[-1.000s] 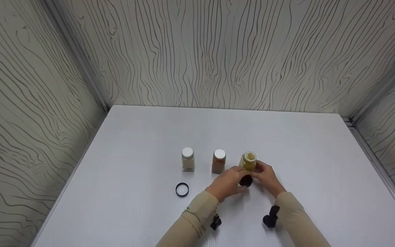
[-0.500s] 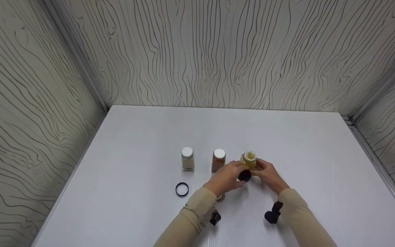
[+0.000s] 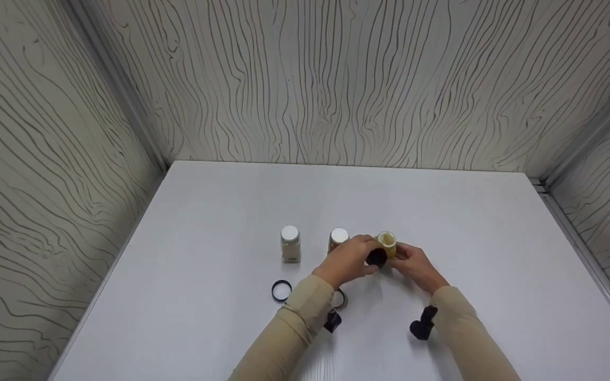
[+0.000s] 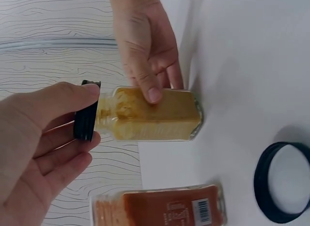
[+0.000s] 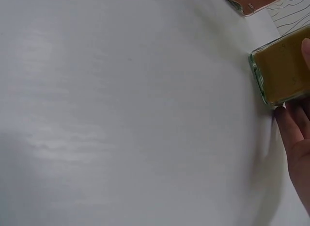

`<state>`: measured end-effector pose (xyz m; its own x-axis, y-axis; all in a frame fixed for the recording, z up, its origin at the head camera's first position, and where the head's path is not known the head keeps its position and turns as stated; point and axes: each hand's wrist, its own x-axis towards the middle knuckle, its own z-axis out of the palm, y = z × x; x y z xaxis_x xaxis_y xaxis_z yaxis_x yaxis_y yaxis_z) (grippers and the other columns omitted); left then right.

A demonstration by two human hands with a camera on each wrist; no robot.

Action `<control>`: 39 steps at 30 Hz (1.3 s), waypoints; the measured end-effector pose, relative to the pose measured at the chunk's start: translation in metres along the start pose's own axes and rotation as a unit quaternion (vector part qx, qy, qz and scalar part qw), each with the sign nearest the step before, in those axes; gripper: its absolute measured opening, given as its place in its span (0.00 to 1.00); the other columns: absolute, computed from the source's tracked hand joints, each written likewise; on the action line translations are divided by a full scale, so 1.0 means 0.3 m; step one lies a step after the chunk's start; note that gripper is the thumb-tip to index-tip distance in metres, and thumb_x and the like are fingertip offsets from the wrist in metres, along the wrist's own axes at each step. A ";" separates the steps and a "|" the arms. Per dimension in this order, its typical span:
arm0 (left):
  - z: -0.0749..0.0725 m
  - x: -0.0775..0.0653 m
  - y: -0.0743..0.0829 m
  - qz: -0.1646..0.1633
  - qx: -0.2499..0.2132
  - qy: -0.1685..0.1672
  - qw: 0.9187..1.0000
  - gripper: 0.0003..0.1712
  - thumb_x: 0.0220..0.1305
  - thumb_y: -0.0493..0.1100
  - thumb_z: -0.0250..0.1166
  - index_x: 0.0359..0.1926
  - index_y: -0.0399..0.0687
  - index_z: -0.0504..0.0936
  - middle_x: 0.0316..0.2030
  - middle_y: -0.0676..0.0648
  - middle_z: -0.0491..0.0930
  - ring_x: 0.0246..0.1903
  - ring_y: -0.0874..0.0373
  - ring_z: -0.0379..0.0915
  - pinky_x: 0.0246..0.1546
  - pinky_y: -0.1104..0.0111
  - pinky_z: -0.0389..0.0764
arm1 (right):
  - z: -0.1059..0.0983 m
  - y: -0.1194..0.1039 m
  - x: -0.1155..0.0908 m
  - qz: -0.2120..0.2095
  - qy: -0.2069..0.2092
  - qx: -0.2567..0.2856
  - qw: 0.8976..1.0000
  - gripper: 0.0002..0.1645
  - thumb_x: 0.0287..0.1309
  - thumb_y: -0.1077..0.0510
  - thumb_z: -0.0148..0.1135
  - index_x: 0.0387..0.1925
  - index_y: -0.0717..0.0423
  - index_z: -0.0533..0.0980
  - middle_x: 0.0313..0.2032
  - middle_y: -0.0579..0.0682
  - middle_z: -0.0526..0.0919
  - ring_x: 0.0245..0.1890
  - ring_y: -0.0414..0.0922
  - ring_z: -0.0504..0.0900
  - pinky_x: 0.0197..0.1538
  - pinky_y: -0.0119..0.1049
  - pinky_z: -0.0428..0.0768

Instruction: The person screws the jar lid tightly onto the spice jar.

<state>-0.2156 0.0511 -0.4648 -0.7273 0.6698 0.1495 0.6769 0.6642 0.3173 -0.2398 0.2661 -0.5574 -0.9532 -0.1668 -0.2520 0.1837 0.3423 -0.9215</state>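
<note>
A left hand [image 3: 346, 259] pinches a black cap [image 4: 85, 120] between thumb and fingers beside the uncapped yellow jar [image 4: 155, 121], upright, well in from the desk's [image 3: 220, 211] far edge; the right hand's [image 3: 417, 269] fingers curl around the jar.

We see smooth, glossy glass in the yellow-filled jar [image 4: 160, 117], what looks like plastic in the dark lid [image 4: 85, 121], matt cloth in the sleeves [image 3: 288, 338], and a faint sheen on the smooth tabletop [image 3: 209, 211].
</note>
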 end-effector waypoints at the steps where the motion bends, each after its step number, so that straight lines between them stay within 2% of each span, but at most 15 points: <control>1: -0.006 0.004 -0.001 -0.001 -0.006 0.000 1.000 0.24 0.59 0.43 0.69 0.57 0.48 0.78 0.54 0.50 0.81 0.56 0.60 0.77 0.60 0.77 0.77 | -0.001 0.000 0.001 0.001 -0.002 -0.002 1.000 0.41 0.59 0.57 0.65 0.69 0.64 0.60 0.69 0.63 0.65 0.71 0.59 0.63 0.72 0.49 0.68; 5: -0.026 0.014 -0.004 -0.004 -0.021 -0.001 1.000 0.23 0.59 0.44 0.69 0.56 0.47 0.79 0.54 0.50 0.81 0.56 0.61 0.77 0.59 0.77 0.77 | -0.001 0.003 0.002 0.009 0.002 -0.008 1.000 0.43 0.56 0.52 0.68 0.69 0.61 0.63 0.69 0.60 0.67 0.72 0.57 0.62 0.74 0.53 0.63; 16: -0.059 0.042 -0.010 -0.024 -0.059 -0.018 0.998 0.23 0.58 0.40 0.70 0.56 0.47 0.79 0.54 0.50 0.82 0.56 0.61 0.78 0.60 0.76 0.77 | 0.009 0.008 -0.010 0.015 0.014 -0.025 0.999 0.43 0.47 0.43 0.73 0.65 0.48 0.70 0.66 0.50 0.74 0.69 0.51 0.68 0.73 0.53 0.65; 24: -0.075 0.065 -0.013 -0.030 -0.059 -0.017 0.998 0.23 0.57 0.38 0.69 0.56 0.45 0.80 0.53 0.49 0.82 0.55 0.59 0.79 0.59 0.75 0.78 | 0.000 0.016 -0.007 -0.004 0.008 0.000 1.000 0.41 0.56 0.54 0.68 0.68 0.61 0.64 0.67 0.59 0.69 0.70 0.55 0.66 0.72 0.45 0.69; 32: -0.072 0.083 -0.015 -0.049 -0.059 -0.021 0.997 0.23 0.59 0.38 0.68 0.56 0.47 0.80 0.54 0.50 0.82 0.56 0.60 0.78 0.60 0.75 0.78 | 0.005 0.026 -0.002 -0.001 0.009 -0.002 1.000 0.41 0.52 0.51 0.71 0.66 0.58 0.67 0.66 0.57 0.72 0.70 0.53 0.67 0.73 0.48 0.66; 39: -0.064 0.101 -0.016 -0.066 -0.047 -0.033 0.996 0.24 0.59 0.39 0.68 0.58 0.49 0.79 0.55 0.51 0.82 0.56 0.60 0.78 0.60 0.74 0.78 | 0.006 0.034 -0.003 0.000 0.008 0.002 1.000 0.41 0.53 0.53 0.70 0.67 0.59 0.66 0.67 0.58 0.71 0.70 0.55 0.66 0.73 0.49 0.66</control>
<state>-0.2430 0.0619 -0.4439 -0.7986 0.6007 0.0386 0.5592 0.7167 0.4166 -0.2366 0.2680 -0.5670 -0.9571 -0.1522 -0.2466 0.1840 0.3380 -0.9230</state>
